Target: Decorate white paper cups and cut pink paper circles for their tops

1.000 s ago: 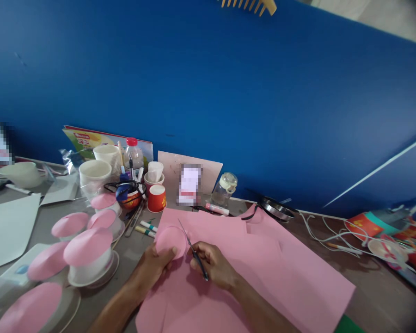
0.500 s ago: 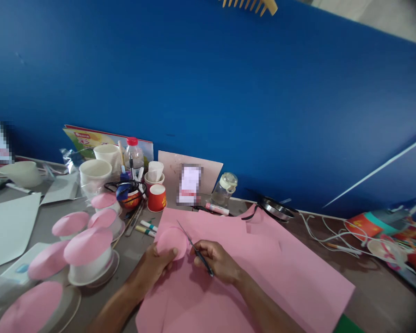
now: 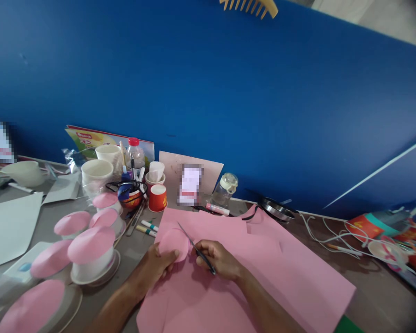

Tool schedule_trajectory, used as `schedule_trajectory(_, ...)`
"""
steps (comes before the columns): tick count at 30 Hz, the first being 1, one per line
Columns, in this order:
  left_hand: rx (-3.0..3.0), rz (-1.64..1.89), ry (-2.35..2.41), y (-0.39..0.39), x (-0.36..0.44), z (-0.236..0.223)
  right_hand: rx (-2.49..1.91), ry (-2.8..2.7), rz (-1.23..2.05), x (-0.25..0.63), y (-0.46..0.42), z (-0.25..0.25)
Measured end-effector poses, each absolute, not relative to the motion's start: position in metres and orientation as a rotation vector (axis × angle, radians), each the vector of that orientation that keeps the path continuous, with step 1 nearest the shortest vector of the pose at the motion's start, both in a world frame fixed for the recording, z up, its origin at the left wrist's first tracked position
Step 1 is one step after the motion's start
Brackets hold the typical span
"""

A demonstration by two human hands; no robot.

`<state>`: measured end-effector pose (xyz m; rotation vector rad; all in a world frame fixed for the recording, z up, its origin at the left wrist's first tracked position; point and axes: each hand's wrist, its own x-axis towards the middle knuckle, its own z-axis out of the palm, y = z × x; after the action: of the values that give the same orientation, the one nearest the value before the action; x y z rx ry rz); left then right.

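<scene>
Between thumb and fingers, my left hand point(image 3: 158, 265) pinches a round pink paper disc point(image 3: 174, 243) by its lower left edge. My right hand point(image 3: 219, 260) grips black-handled scissors point(image 3: 201, 254), their blades pointing up and left along the disc's right edge. Whether the blades are apart cannot be made out. Both hands are over large pink paper sheets point(image 3: 298, 268) spread on the table. To the left of my left hand stand several white paper cups point(image 3: 93, 263) topped with pink paper cones point(image 3: 92, 244).
Two paint markers point(image 3: 146, 231) lie by the sheets' left edge. Behind are a red paper cup point(image 3: 157, 198), a propped phone point(image 3: 190, 185), a glass jar point(image 3: 225, 188) and a roll of tape point(image 3: 277, 209). White cables point(image 3: 319, 236) trail at right. A blue partition point(image 3: 208, 92) closes the back.
The scene has shifted very slightly in view. Both hands keep their holds on the disc and the scissors, with hardly any visible movement.
</scene>
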<state>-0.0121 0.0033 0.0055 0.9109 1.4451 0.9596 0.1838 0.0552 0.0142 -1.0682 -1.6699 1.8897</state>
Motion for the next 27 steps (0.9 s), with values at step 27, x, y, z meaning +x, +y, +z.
schedule_trajectory(27, 0.889, 0.869, 1.309, 0.0045, -0.0169, 0.0036, -1.027, -1.688, 1.939, 0.1877, 0.0583, 0.0113)
